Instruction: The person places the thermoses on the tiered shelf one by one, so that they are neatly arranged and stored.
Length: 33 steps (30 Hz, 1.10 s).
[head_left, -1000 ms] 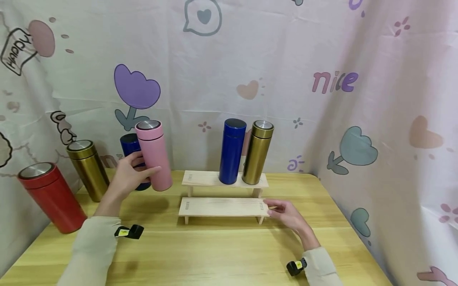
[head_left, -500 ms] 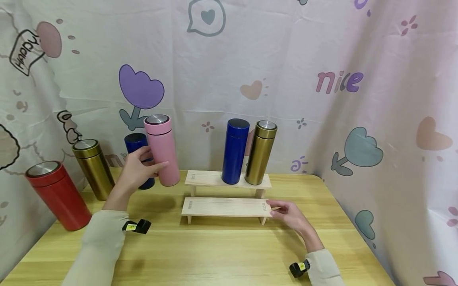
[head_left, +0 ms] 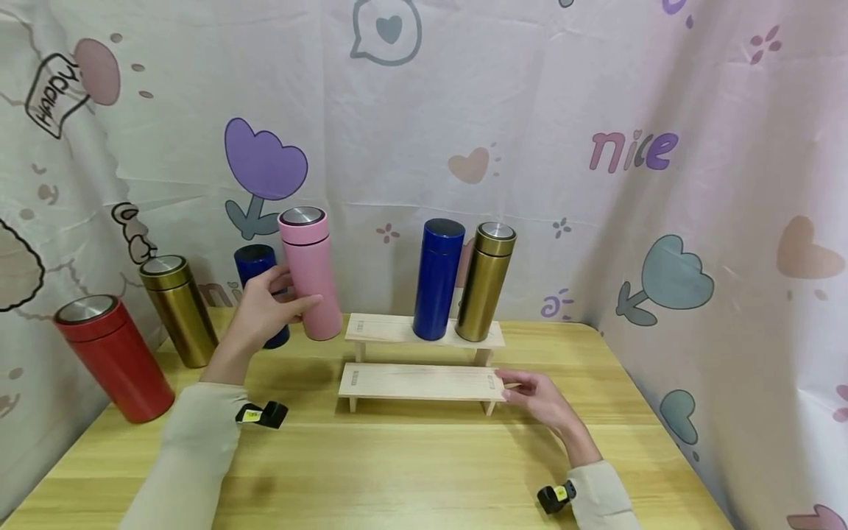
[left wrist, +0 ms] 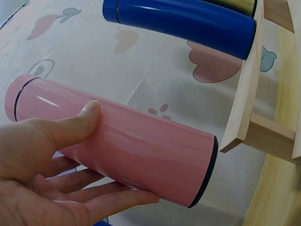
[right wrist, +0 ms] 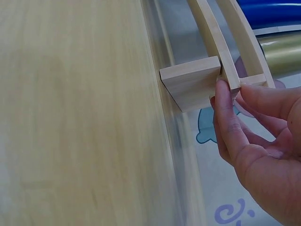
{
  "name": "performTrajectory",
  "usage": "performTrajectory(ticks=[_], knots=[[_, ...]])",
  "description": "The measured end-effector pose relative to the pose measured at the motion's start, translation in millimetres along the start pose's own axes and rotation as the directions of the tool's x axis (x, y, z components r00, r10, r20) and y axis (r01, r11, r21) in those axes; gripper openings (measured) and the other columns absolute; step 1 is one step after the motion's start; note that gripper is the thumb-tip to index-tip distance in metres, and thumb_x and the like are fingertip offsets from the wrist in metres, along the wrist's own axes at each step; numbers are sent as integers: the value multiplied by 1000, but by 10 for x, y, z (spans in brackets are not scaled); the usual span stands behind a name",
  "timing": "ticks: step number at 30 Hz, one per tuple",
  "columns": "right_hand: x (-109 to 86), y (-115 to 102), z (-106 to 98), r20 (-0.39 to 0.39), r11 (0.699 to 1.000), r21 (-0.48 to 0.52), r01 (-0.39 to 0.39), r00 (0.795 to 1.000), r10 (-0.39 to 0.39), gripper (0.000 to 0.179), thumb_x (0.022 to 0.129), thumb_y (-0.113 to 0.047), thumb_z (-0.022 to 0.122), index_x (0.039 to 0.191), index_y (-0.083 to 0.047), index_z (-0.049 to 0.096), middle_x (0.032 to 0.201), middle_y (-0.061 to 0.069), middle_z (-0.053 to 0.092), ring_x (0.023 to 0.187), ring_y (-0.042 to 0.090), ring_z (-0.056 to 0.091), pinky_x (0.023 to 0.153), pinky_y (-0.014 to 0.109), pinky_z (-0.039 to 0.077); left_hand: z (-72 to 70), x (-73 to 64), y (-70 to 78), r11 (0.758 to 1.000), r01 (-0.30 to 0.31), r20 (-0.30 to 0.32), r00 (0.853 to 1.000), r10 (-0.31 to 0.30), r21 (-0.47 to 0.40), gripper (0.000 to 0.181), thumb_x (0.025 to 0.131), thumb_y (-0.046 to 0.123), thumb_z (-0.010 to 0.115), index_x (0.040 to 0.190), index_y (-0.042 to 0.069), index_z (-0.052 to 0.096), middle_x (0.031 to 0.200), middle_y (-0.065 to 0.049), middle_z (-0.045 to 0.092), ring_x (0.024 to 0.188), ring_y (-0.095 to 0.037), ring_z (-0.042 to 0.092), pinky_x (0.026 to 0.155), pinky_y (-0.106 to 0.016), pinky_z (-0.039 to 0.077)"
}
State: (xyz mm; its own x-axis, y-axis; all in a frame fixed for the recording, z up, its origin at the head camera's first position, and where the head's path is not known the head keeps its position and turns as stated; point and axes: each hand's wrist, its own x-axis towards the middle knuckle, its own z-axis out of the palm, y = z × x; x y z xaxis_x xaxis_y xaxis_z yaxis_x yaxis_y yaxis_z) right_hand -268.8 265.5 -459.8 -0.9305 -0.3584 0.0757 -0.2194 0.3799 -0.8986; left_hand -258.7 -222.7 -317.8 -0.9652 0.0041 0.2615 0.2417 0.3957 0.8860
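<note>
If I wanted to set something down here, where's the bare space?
The lower shelf is bare, up to the right hand. The upper shelf is free left of its blue bottle. The table is open before the lower shelf, between the sleeves. Crowded at left: red bottle, gold bottle, second blue bottle.

Upper shelf (head_left: 386, 329) free at left, blue bottle (head_left: 439, 283) blocking rightward

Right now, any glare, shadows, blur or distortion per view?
Head: soft shadow on the table left of the wooden stand; left wrist: pale glare streak on the pink bottle near its lid; right wrist: wooden stand looks bowed, probably lens distortion, and the table's grain is soft.
</note>
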Motion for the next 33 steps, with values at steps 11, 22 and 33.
performTrajectory(ticks=[11, 22, 33], knots=[[2, -12, 2, -4, 1000, -9, -7, 1000, 7, 44, 98, -8, 68, 138, 8, 59, 143, 32, 58, 118, 39, 67, 88, 16, 57, 67, 37, 56, 999, -33, -9, 999, 33, 24, 81, 92, 29, 79, 157, 6, 38, 149, -27, 54, 125, -48, 64, 93, -55, 61], [-8, 22, -1, -4, 1000, -6, 0, 1000, 0, 45, 97, -8, 69, 137, 9, 59, 141, 33, 58, 114, 30, 70, 88, 17, 58, 141, 42, 136, 999, -38, 7, 999, 38, -1, 80, 92, 26, 80, 158, 8, 38, 149, -27, 53, 126, -49, 63, 94, -59, 60], [-2, 15, -2, -5, 1000, -11, -3, 1000, 3, 45, 97, -8, 69, 137, 9, 59, 142, 33, 58, 116, 35, 68, 89, 16, 57, 205, 87, 139, 999, -34, 14, 999, 34, -22, 81, 91, 23, 81, 158, 8, 38, 149, -27, 54, 127, -48, 62, 95, -58, 60]])
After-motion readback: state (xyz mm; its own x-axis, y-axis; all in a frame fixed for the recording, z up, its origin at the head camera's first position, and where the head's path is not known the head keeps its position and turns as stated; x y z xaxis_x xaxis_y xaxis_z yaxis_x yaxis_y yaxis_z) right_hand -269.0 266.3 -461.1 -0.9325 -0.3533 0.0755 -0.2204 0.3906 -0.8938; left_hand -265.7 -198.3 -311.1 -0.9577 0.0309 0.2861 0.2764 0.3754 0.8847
